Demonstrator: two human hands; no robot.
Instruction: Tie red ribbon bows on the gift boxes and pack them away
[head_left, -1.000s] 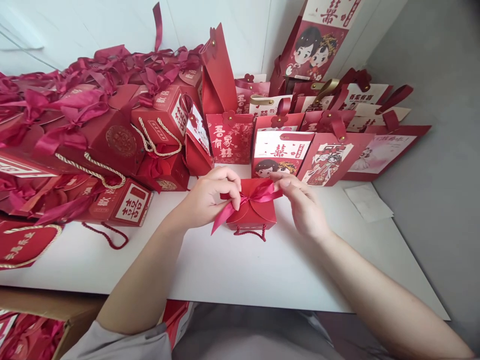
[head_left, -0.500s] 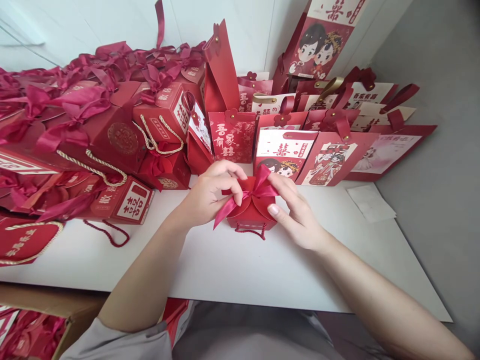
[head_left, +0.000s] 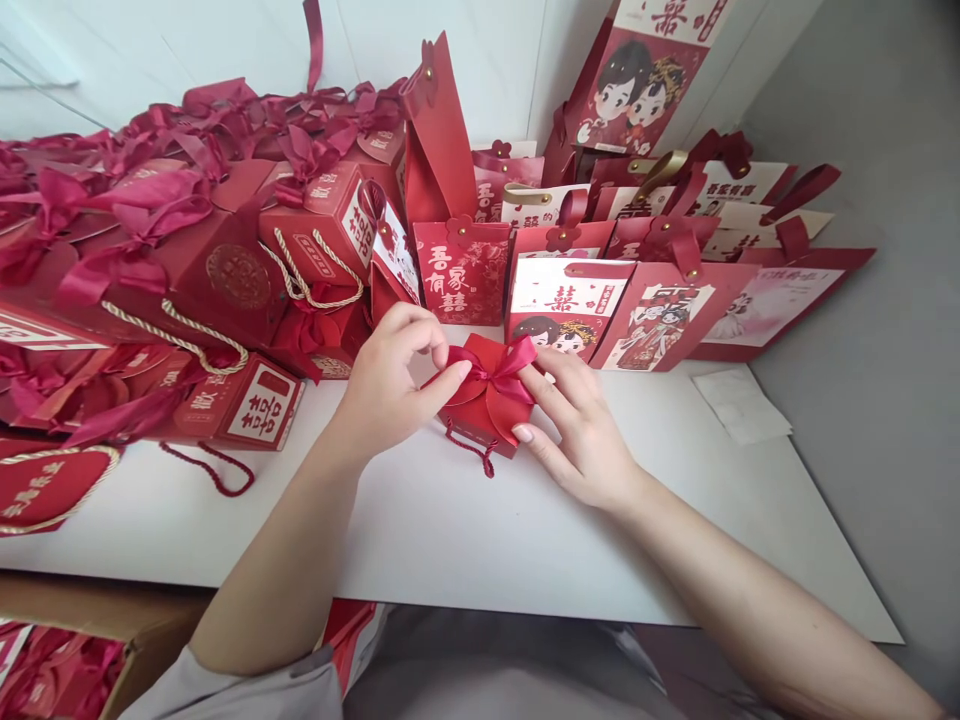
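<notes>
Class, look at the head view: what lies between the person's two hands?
A small red gift box with a ribbon bow, held between left hand and right hand.

Both forearms are bare from elbow to wrist. The left hand [head_left: 386, 385] and right hand [head_left: 581, 430] carry no rings, watch or bracelet that can be seen. Fingernails on the right hand are short and unpainted, with a slight shine. A grey short sleeve [head_left: 247, 690] of plain, soft cloth covers the left upper arm at the lower edge of the view. The right sleeve is out of view.
</notes>
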